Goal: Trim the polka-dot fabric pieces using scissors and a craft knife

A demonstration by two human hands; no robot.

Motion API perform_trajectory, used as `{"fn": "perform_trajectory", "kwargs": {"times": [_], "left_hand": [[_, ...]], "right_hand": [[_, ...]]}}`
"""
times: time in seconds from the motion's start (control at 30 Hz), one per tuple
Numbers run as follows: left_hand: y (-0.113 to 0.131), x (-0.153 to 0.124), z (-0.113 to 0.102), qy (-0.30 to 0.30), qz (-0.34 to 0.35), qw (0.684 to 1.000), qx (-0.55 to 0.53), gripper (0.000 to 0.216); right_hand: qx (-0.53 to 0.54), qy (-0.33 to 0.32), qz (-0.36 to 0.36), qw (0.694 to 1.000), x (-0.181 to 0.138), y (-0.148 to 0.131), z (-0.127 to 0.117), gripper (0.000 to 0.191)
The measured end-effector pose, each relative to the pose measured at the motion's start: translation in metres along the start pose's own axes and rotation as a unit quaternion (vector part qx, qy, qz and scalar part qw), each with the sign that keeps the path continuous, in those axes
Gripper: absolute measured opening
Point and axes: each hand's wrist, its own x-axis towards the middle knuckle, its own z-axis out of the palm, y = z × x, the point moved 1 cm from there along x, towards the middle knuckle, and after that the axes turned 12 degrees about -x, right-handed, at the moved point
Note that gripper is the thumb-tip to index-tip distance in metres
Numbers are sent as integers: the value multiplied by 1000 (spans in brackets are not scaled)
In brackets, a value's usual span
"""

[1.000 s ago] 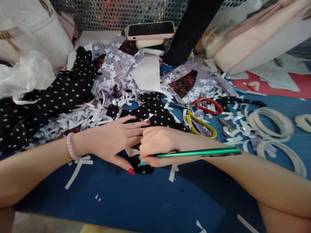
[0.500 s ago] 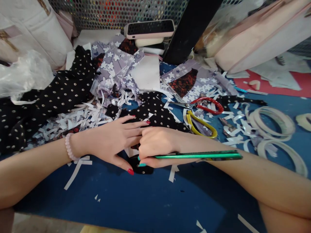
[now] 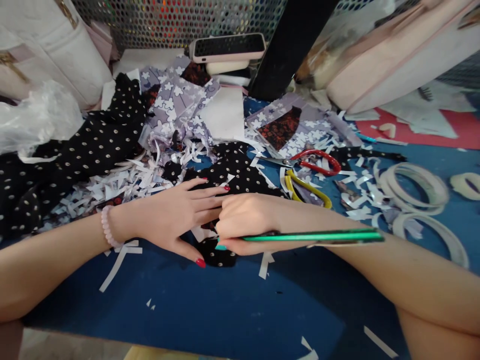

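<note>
Black dotted fabric [image 3: 240, 170]: spread at the centre of the frame, partly covered by both hands.
Left hand [image 3: 168, 212]: laid over its near part, fingers spread wide, apparently so that slipping is prevented.
Right hand [image 3: 249, 220]: fingers curled around a slim green tool [image 3: 318, 236], its working end hidden; braced against the left, probably for steadiness.
Red-handled scissors [image 3: 296, 161]: laid right of centre, seemingly kept within reach.
Tape rolls [image 3: 441, 192]: set on the bench [image 3: 187, 310], right side of frame, perhaps to be out of the way.

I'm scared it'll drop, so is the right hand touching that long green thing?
Touching. The head view shows the right hand gripping the long green thing, which sticks out of the fist back past the wrist.
</note>
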Motion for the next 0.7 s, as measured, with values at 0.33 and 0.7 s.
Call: {"fn": "perform_trajectory", "kwargs": {"times": [0.33, 0.7], "left_hand": [[2, -1, -1, -6, -1, 1000, 16, 80], [11, -4, 10, 12, -35, 996, 83, 97]], "right_hand": [[71, 79, -12, 994, -5, 3, 6, 25], [-388, 209, 32, 897, -46, -8, 22, 29]]}}
